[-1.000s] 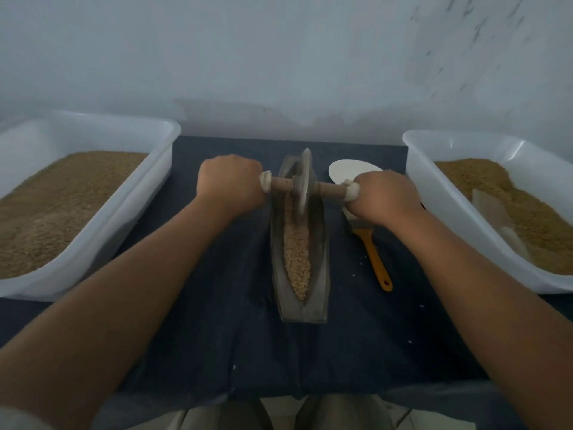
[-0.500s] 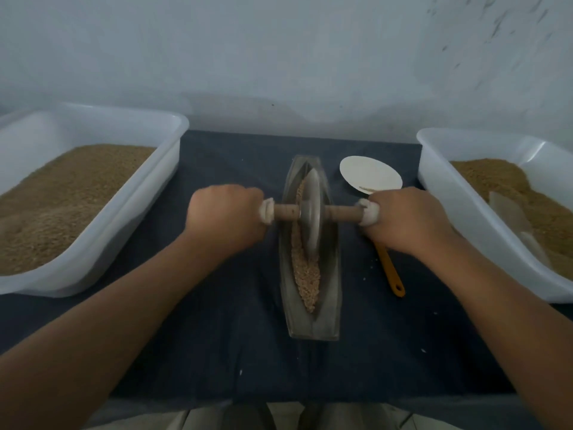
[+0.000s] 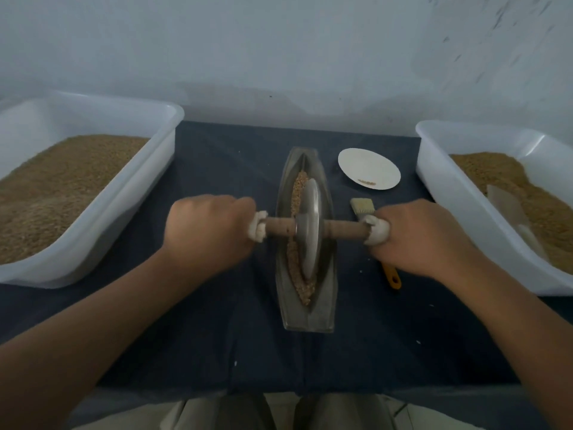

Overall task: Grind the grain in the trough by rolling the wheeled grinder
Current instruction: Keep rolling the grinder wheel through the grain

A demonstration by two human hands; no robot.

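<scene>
Both fists on the axle! The left hand (image 3: 210,234) wraps the padded handle end at the wheel's 9 o'clock, and the right hand (image 3: 421,240) grips the other at 3 o'clock. The wheeled grinder (image 3: 310,231) stands upright mid-trough (image 3: 324,308), centre of the tabletop (image 3: 217,169). Grain (image 3: 294,262) lines the groove from 12 to 6 o'clock. I'd call this mid-grind. Next move: even downward pressure, rolling toward 6 o'clock without climbing the wall.

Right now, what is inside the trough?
A strip of grain runs along the trough, showing beyond and in front of the wheeled grinder, whose disc stands in the groove. Whatever lies directly under the disc is covered.
</scene>
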